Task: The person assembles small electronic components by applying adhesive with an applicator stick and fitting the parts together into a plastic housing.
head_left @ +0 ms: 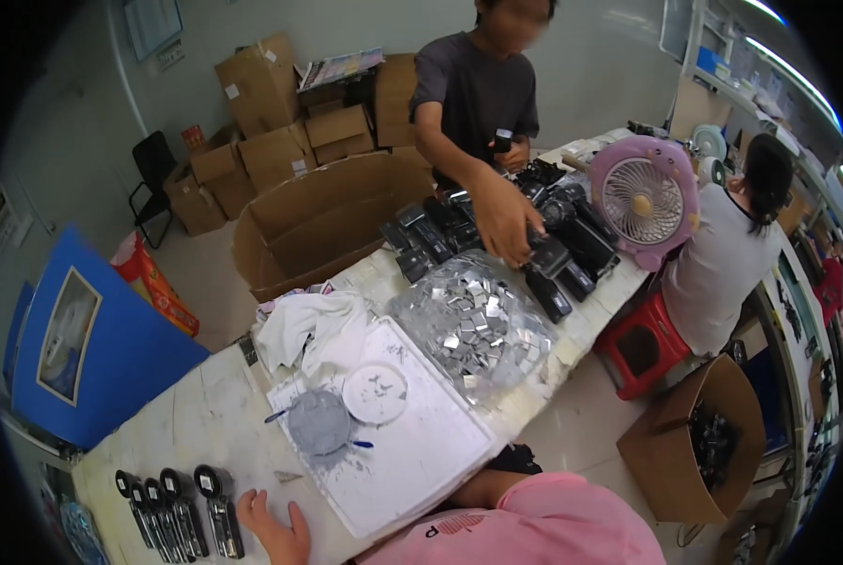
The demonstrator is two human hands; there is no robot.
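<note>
Fingers [250,509] of the left hand [282,537] were held spread; the right hand's could not be told. Just left of them, black handheld devices [188,523] were best left unknocked.

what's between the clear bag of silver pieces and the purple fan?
Black devices, clustered on the pale tabletop. Shows in the head view.

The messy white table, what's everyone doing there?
The person's left hand is open beside a row of black gadgets on the table; the right hand can't be seen. Farther up, a co-worker holds a black device and has the other hand at a pile of black equipment. Nearby lies a plastic bag of small silvery pieces.
</note>
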